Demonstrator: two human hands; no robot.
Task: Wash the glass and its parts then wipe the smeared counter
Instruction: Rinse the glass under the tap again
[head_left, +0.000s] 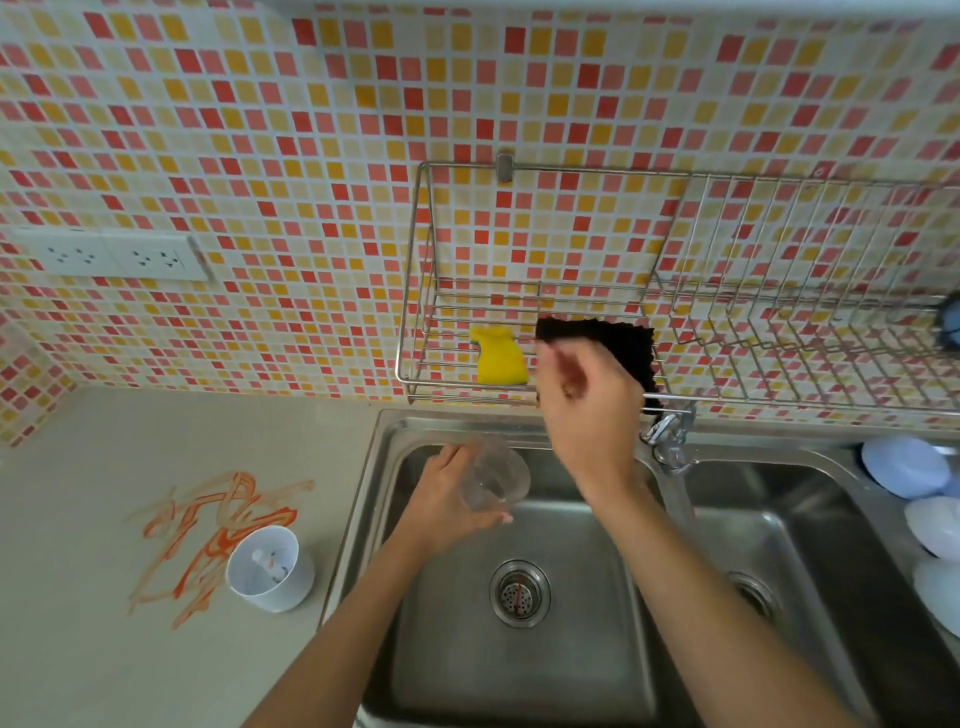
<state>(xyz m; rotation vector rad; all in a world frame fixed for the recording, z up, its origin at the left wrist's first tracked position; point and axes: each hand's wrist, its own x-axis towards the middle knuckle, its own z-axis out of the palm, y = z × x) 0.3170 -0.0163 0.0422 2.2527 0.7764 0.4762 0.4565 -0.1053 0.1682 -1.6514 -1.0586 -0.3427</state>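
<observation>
Both forearms enter from the bottom edge of the frame and reach up over the left basin of a steel double sink (582, 670). At centre frame the left hand (441, 506) has its grip closed around a clear glass (493, 478), tilted, with its open mouth turned toward the lower right, held above the basin and just below the sink's upper rim. Higher, right of centre, the right hand (584, 410) is raised in front of a wire rack (519, 306) mounted on the mosaic tile wall; its fingers are loosely curled and somewhat blurred, close against a black cloth (618, 343) that hangs over the rack's front rail, but I cannot tell whether that grip has closed on the cloth. A yellow sponge (500, 358) lies in the rack just left of the cloth. The drain strainer (519, 592) sits in the basin floor below the glass. At lower left, on the grey tabletop (104, 649), a white cup (270, 569) with small parts inside stands at the lower right edge of an orange smear (208, 525). A tap (670, 441) stands between the two basins.
</observation>
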